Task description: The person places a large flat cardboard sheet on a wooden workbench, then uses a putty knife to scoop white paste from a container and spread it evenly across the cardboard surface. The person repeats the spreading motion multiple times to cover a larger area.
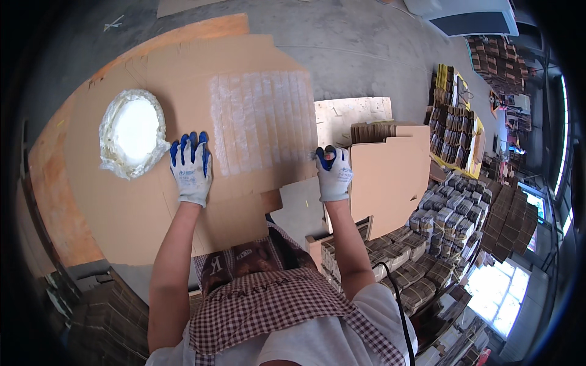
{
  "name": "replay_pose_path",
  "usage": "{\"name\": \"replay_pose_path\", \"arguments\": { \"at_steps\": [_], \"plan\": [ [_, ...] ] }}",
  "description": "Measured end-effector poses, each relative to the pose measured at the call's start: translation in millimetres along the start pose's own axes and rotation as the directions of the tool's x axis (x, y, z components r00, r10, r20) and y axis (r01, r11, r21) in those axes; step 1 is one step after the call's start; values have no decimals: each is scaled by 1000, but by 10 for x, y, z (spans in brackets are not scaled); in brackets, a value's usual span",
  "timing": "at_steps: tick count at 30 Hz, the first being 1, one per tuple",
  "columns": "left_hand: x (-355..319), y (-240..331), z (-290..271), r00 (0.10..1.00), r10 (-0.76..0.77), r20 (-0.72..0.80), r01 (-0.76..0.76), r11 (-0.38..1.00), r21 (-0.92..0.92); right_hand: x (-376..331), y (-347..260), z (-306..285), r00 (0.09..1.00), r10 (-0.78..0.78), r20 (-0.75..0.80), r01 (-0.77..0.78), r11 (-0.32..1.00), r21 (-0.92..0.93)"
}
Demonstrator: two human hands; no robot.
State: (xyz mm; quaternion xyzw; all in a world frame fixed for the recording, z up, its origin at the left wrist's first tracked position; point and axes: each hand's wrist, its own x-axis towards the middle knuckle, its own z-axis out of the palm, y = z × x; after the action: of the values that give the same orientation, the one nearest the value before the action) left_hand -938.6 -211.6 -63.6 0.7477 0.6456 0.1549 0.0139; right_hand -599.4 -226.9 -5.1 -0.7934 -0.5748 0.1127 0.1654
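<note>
My left hand [192, 169], in a white glove with blue fingertips, lies flat on a large brown cardboard sheet [140, 210], fingers apart. Just to its left on the sheet sits a round white object [134, 129] with a ragged rim of crumpled clear film; its kind is unclear. Side-by-side strips of clear tape [259, 119] cover the middle right of the cardboard. At the sheet's right edge, by the tape strips, my right hand [334, 172] is closed in a matching glove. Its fingers are curled together, a bare fingertip showing; what they hold, if anything, is too small to name.
Right of my right hand stands a stack of cut cardboard sheets [390, 183], near a pale board [360, 108]. Tied cardboard bundles [448, 210] and a yellow-edged pallet stack [455, 116] lie farther right. An orange-brown board edge [55, 207] shows beneath the sheet's left side.
</note>
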Motion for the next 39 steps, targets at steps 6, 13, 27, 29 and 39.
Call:
{"name": "replay_pose_path", "arguments": {
  "at_steps": [6, 13, 27, 29, 39],
  "plan": [
    [7, 14, -13, 1000, -8, -18, 7, 1000, -27, -349, -565, 12, 984, -174, -21, 173, 942, 286],
    [18, -16, -28, 1000, -9, -14, 8, 999, -54, -254, -544, 72, 975, -184, -121, 196, 976, 93],
    [35, -17, -38, 998, -7, -60, 5, 999, -48, -369, -818, 75, 961, -275, 13, 247, 882, 402],
    [36, -1, -36, 998, -3, -63, -1, 998, -56, -360, -776, 148, 946, -305, 109, 242, 889, 389],
    [-9, -41, -11, 999, -13, -36, 10, 998, -62, 57, -864, 248, 955, -152, 254, -4, 852, 523]
  ]
}}
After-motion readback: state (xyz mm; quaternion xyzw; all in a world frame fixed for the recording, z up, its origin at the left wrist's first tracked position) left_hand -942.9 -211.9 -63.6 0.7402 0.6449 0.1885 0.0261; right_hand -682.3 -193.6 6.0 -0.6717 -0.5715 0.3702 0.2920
